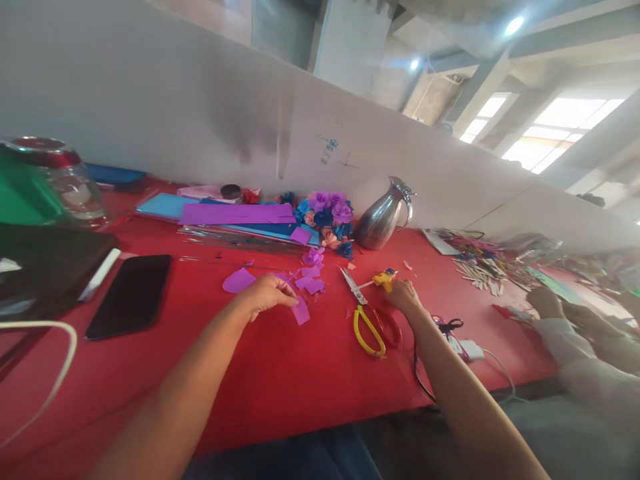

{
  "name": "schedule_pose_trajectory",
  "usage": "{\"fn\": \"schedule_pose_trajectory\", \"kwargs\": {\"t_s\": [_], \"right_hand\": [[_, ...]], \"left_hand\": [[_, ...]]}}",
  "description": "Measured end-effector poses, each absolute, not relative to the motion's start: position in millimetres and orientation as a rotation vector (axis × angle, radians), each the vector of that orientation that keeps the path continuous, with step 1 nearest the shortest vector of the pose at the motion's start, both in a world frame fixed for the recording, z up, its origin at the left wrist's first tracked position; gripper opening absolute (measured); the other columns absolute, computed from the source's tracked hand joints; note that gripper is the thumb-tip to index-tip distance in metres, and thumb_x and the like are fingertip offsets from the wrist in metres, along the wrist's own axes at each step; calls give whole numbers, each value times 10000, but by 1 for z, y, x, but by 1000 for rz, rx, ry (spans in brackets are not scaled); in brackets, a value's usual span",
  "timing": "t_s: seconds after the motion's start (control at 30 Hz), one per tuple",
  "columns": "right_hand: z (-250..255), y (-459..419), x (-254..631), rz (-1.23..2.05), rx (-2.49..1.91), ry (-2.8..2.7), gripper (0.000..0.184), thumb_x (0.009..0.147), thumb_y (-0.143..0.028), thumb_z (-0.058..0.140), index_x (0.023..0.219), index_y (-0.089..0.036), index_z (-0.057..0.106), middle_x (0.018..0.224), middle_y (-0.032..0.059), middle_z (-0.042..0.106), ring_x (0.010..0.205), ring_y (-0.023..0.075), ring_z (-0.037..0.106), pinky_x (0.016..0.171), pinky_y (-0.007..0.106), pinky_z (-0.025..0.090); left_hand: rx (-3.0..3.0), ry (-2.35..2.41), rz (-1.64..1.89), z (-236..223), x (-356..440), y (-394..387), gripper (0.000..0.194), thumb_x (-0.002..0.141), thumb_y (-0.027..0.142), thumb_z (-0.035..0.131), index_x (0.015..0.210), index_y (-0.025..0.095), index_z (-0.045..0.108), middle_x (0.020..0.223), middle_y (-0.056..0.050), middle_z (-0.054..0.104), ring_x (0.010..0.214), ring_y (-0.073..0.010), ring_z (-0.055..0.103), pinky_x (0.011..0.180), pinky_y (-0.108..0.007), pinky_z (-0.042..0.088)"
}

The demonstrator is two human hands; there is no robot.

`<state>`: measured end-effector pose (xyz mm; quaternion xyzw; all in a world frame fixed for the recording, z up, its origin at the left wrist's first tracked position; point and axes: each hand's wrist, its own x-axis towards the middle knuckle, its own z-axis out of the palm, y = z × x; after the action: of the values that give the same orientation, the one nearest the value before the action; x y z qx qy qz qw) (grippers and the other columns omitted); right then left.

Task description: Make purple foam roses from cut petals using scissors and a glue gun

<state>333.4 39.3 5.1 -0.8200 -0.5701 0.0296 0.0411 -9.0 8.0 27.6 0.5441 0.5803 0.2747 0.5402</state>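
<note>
Purple paper (301, 311) is pinched between the fingertips of my left hand (270, 295), just above the red table. Beside that hand lie a rounded purple paper piece (239, 281) and several small purple cut pieces (311, 283). My right hand (405, 297) is closed on a yellow tool (384, 280) that looks like a glue gun; a thin white stick points left from it, and a black cord shows below my wrist. Scissors (369, 327) with one yellow and one red handle lie between my hands, blades slightly apart. My right fingers are partly hidden.
Purple sheets (237, 214), paper flowers (327, 210) and a metal jug (383, 217) stand along the wall. At left are a black phone (131, 297), a white marker (100, 273) and a glass jar (75, 187). Another person's arms (565, 333) work at right, near a white plug (471, 349).
</note>
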Motion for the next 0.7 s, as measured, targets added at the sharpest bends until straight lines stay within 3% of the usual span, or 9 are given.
{"fn": "schedule_pose_trajectory", "kwargs": {"t_s": [0.2,0.33,0.47,0.7], "right_hand": [[35,22,343,-37,-2453,-1585,372,787,-242,478,1116,-96,571,935,161,650,862,257,617,662,310,433],[56,-19,320,578,-1885,-1509,404,794,-506,503,983,-157,580,643,19,578,570,159,532,525,257,394],[49,-63,265,1208,-1597,-1652,450,753,-621,531,759,-172,567,473,-45,439,405,91,354,417,232,283],[10,-71,224,1406,-1423,-1759,360,824,-535,518,860,-178,555,542,-42,482,405,75,378,418,222,278]], "left_hand": [[1418,1495,626,14,-6,12,57,468,155,699,462,189,655,509,-12,632,569,-167,532,564,-258,345],[1436,1523,602,10,-4,13,70,461,128,683,441,186,650,476,-12,610,527,-160,510,513,-255,319],[1451,1549,563,8,-5,15,65,456,142,696,444,192,656,450,0,595,502,-148,498,496,-253,311],[1407,1494,607,1,-5,17,103,430,142,721,419,201,638,380,24,545,455,-129,473,479,-240,311]]}}
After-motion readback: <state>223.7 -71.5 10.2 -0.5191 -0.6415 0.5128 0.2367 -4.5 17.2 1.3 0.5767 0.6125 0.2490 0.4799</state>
